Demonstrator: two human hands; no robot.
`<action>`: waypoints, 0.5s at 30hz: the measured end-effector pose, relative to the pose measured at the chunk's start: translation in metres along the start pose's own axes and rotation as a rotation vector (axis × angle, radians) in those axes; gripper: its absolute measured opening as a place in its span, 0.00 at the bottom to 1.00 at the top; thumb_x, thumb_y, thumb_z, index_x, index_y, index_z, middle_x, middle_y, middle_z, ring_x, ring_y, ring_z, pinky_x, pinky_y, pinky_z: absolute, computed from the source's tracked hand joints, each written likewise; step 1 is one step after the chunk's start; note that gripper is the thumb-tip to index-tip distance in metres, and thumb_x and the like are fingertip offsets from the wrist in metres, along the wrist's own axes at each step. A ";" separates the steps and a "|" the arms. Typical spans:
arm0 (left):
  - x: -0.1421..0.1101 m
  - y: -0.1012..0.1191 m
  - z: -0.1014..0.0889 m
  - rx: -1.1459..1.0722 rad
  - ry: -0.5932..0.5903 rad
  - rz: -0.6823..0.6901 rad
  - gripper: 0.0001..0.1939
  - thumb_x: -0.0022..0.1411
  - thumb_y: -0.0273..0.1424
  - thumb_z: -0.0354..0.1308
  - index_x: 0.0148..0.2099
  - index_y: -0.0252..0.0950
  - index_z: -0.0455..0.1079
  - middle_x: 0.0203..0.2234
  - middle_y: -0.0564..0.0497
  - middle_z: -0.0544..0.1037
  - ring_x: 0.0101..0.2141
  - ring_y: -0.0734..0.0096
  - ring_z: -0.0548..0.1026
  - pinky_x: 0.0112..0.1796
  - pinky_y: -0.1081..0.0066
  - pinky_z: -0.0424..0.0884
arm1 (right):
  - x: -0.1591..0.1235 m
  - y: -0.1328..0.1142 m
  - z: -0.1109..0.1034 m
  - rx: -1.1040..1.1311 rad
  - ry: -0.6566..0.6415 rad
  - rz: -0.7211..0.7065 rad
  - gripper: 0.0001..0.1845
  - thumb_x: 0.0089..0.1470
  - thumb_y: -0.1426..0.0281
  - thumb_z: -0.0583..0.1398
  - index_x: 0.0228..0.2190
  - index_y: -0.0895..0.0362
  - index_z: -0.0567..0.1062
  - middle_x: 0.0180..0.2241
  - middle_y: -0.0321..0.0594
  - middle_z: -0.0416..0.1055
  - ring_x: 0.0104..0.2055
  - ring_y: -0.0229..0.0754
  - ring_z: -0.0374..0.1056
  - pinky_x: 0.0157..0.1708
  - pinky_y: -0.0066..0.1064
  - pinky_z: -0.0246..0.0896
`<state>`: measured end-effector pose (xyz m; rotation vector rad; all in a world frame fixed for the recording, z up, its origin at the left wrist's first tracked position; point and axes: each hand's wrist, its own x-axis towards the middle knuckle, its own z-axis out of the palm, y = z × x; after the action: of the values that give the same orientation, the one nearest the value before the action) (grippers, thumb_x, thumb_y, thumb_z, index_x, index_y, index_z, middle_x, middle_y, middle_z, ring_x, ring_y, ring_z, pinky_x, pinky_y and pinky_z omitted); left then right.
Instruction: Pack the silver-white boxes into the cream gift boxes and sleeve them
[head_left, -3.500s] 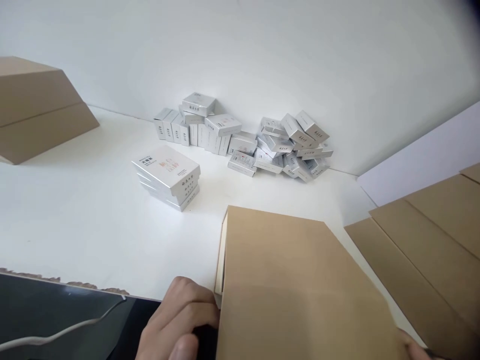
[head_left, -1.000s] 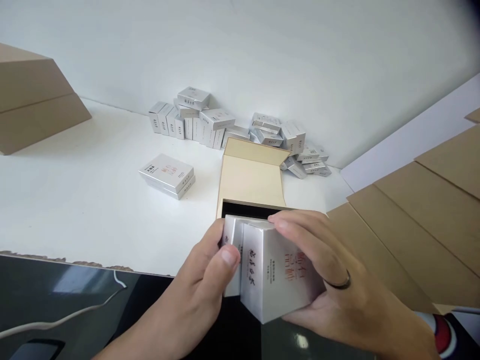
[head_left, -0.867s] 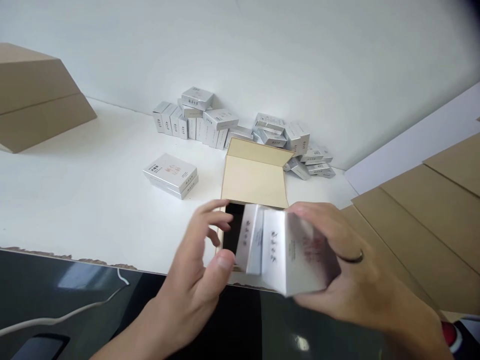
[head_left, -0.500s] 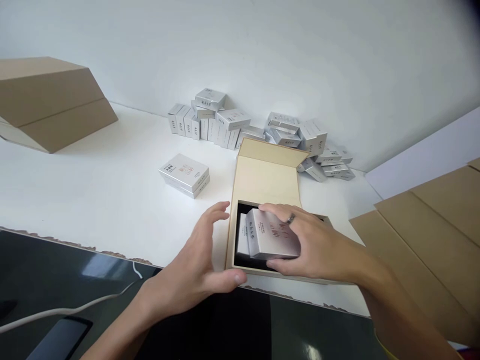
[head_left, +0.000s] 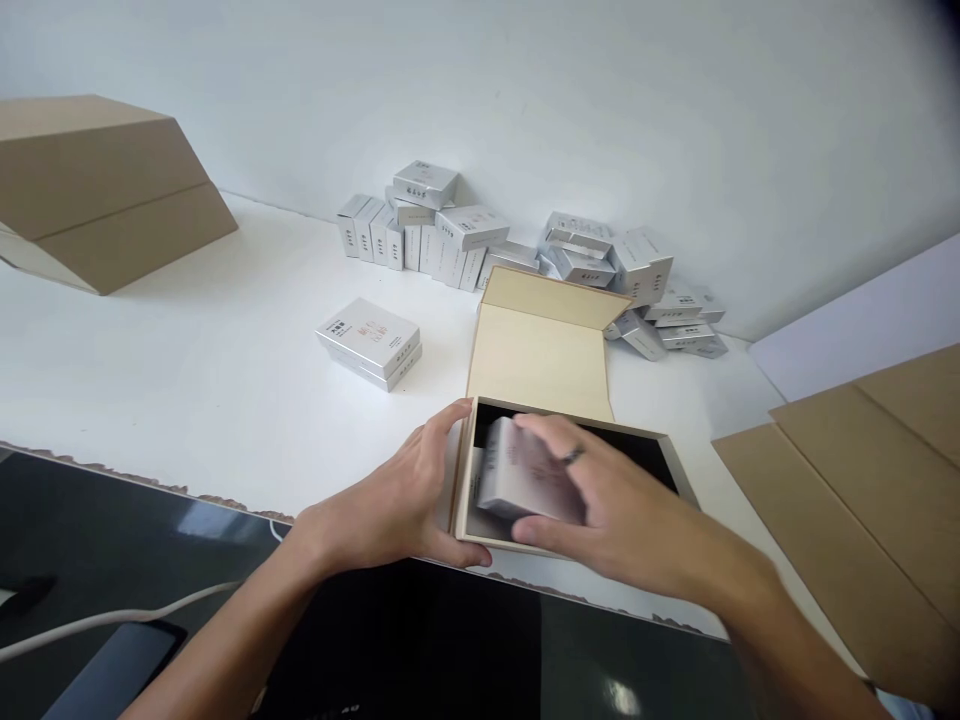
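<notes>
A cream gift box (head_left: 681, 462) with a black interior stands near the table's front edge, its hinged lid (head_left: 541, 360) folded back. My right hand (head_left: 600, 490), wearing a dark ring, grips a small silver carton (head_left: 529, 480) by its far and near sides. The carton is tilted and slightly blurred, inside the left half of the gift box. Beneath it lies another pale carton (head_left: 472, 480), mostly hidden. My left hand (head_left: 409, 490) clasps the gift box's left end, fingers at the far corner and thumb along the front wall.
Two silver cartons (head_left: 369, 335) lie stacked to the left. Several more cartons (head_left: 450, 235) are piled along the wall. Brown folded boxes (head_left: 124, 200) stand far left, with brown board (head_left: 840, 520) at right. A phone (head_left: 112, 672) and white cable (head_left: 120, 618) are below the table edge.
My left hand has closed onto the gift box's left end. The silver carton in my right hand has shifted slightly left and tilted. The view has moved a little.
</notes>
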<state>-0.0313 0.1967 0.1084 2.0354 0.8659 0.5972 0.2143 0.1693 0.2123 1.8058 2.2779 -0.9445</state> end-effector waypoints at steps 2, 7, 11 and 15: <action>0.002 0.000 0.001 0.019 0.011 0.004 0.64 0.49 0.48 0.74 0.72 0.38 0.33 0.67 0.26 0.53 0.65 0.32 0.61 0.56 0.38 0.70 | 0.005 -0.012 0.002 0.033 -0.049 -0.088 0.46 0.57 0.42 0.59 0.69 0.41 0.52 0.69 0.42 0.54 0.66 0.59 0.57 0.59 0.52 0.64; 0.006 -0.001 0.002 0.030 0.035 0.058 0.63 0.45 0.49 0.76 0.70 0.42 0.37 0.68 0.29 0.51 0.64 0.31 0.61 0.57 0.37 0.70 | -0.004 -0.003 -0.002 0.004 -0.036 -0.044 0.62 0.43 0.38 0.67 0.70 0.38 0.45 0.69 0.43 0.52 0.67 0.62 0.57 0.58 0.52 0.66; 0.009 -0.004 0.004 0.052 0.061 0.122 0.60 0.44 0.47 0.76 0.67 0.39 0.42 0.66 0.29 0.53 0.65 0.31 0.60 0.58 0.36 0.67 | -0.011 0.018 0.004 -0.062 -0.063 0.143 0.70 0.39 0.36 0.67 0.71 0.42 0.38 0.70 0.47 0.50 0.66 0.66 0.57 0.55 0.54 0.68; 0.008 -0.011 0.009 0.092 0.066 0.151 0.54 0.47 0.46 0.75 0.64 0.38 0.43 0.65 0.27 0.53 0.66 0.32 0.58 0.59 0.37 0.67 | -0.009 0.020 0.014 -0.080 -0.034 0.072 0.57 0.51 0.48 0.65 0.71 0.42 0.41 0.64 0.45 0.62 0.57 0.56 0.69 0.50 0.46 0.71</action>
<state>-0.0237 0.2024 0.0952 2.1883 0.7957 0.7229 0.2306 0.1566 0.1966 1.8111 2.1822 -0.8533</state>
